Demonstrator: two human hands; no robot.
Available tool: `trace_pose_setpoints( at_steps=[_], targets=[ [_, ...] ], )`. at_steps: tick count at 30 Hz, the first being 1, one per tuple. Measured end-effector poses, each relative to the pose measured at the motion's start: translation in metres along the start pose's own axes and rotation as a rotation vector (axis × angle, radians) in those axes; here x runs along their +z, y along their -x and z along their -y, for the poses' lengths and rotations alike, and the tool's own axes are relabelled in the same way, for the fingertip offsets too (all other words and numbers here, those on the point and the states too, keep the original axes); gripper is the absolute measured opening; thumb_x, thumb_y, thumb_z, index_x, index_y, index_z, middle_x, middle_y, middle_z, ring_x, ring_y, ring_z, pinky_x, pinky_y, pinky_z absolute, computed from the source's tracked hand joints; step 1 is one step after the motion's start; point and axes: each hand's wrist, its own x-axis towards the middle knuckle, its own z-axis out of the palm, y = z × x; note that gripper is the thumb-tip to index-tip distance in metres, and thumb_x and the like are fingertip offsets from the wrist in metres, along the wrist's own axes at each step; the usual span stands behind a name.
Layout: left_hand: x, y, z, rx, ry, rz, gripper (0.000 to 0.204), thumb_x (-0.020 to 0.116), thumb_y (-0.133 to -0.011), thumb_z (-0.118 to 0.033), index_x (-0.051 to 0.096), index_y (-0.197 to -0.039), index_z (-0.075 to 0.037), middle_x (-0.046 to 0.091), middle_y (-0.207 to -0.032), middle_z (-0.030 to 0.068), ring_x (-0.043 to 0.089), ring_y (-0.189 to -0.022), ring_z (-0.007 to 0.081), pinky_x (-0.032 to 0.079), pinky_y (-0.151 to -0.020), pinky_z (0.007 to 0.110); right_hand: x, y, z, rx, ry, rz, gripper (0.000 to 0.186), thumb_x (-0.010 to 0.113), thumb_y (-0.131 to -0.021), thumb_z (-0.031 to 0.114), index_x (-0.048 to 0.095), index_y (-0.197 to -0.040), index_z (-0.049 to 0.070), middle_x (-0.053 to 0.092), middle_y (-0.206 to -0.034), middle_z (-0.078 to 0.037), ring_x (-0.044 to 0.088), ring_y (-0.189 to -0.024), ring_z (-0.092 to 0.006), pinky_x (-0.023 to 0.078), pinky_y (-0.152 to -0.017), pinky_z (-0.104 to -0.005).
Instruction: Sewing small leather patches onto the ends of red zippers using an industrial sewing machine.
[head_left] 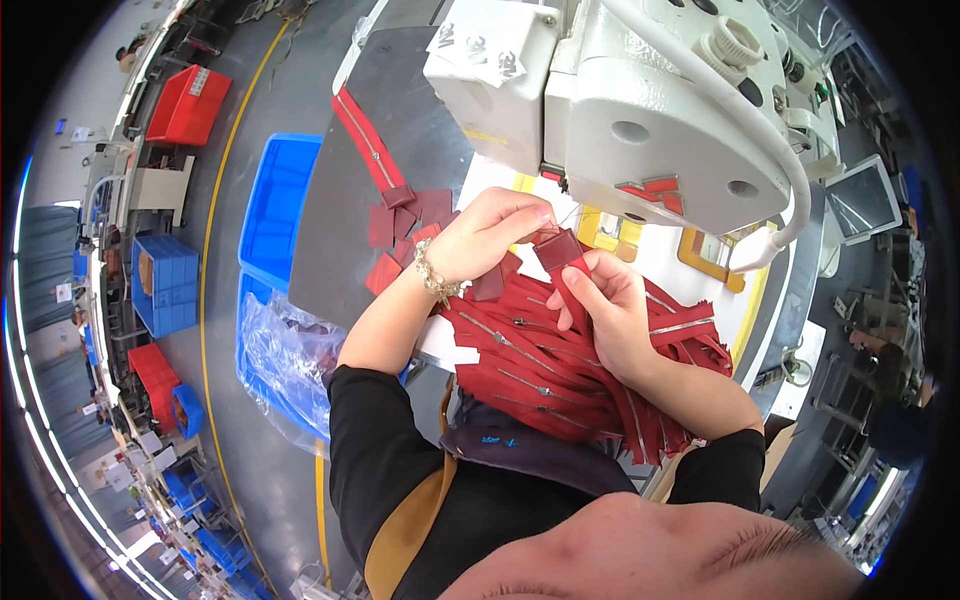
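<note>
Dark red patch: one, at the end of a red zipper strip, held up just in front of the sewing machine's head. Looks to me like the step is tidying or lining up that end, so I'd keep the patch flat and square to the tape.
Right hand: thumb and fingers pinched on that strip just below the patch. Good spot imo, steadies it without covering the corners.
Left hand: fingertips bunched at the patch's upper left corner; can't tell if they've got the fine threads there, the edge, or nothing. If it's threads, I'd go gently so the stitching doesn't pucker.
Zipper pile: one big red heap under the right hand, way too tangled to count.
Loose patches: at least six, overlapping left of the left hand, exact number hidden. I'd keep the sleeve off 'em.
Strip on the dark tabletop: one, lying by itself with a patch at its near end.
Sewing machine: one, white.
Blue bins by the table: two, the nearer one with clear plastic in it.
</note>
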Motion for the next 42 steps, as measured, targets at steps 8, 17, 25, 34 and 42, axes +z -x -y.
trace_pose_setpoints(
  at_steps=[8,17,25,34,42],
  targets=[
    [-0.004,0.002,-0.007,0.048,0.013,0.034,0.031,0.045,-0.093,-0.021,0.058,-0.078,0.003,0.057,-0.074,0.0037,0.049,-0.070,0.0102,0.043,-0.064,0.025,0.006,0.004,0.009,0.035,0.077,-0.016,0.012,0.054,-0.094,0.012,0.055,-0.090,0.001,0.066,-0.078,-0.008,0.057,-0.057,-0.0096,0.046,-0.056,-0.0212],
    [-0.005,0.003,-0.016,0.039,-0.330,0.078,0.025,0.062,-0.089,-0.018,0.058,-0.072,0.000,0.048,-0.059,-0.0049,0.038,-0.056,0.0023,0.033,-0.050,0.022,0.007,0.002,0.016,0.070,0.139,-0.018,0.022,0.056,-0.093,0.012,0.049,-0.111,-0.001,0.065,-0.080,-0.010,0.059,-0.060,-0.0109,0.047,-0.058,-0.0219],
    [-0.033,-0.010,-0.001,-0.006,-0.281,-0.078,0.034,0.062,-0.090,-0.026,0.058,-0.071,0.002,0.045,-0.058,-0.0038,0.038,-0.055,0.0041,0.032,-0.048,0.025,-0.013,0.025,0.065,-0.146,1.075,0.092,0.059,0.064,-0.084,0.008,0.037,-0.136,0.012,0.058,-0.094,-0.008,0.055,-0.087,-0.0156,0.046,-0.077,-0.0290],
    [-0.055,-0.015,0.017,0.053,-0.518,-0.436,0.028,0.059,-0.086,-0.028,0.063,-0.081,-0.001,0.056,-0.060,0.0116,0.052,-0.056,0.0239,0.041,-0.064,0.033,0.013,0.036,0.081,0.277,0.471,0.412,0.034,0.054,-0.086,-0.002,0.057,-0.119,0.003,0.060,-0.104,-0.005,0.056,-0.090,-0.0090,0.046,-0.082,-0.0248],
    [-0.070,-0.016,0.015,0.104,-0.897,-0.428,0.026,0.058,-0.087,-0.031,0.065,-0.081,-0.007,0.059,-0.073,0.0056,0.052,-0.085,0.0233,0.030,-0.084,0.037,0.041,0.023,0.026,0.256,0.137,0.617,0.036,0.048,-0.088,-0.005,0.051,-0.123,-0.001,0.056,-0.118,-0.005,0.053,-0.108,-0.0083,0.042,-0.092,-0.0257]
  ],
)
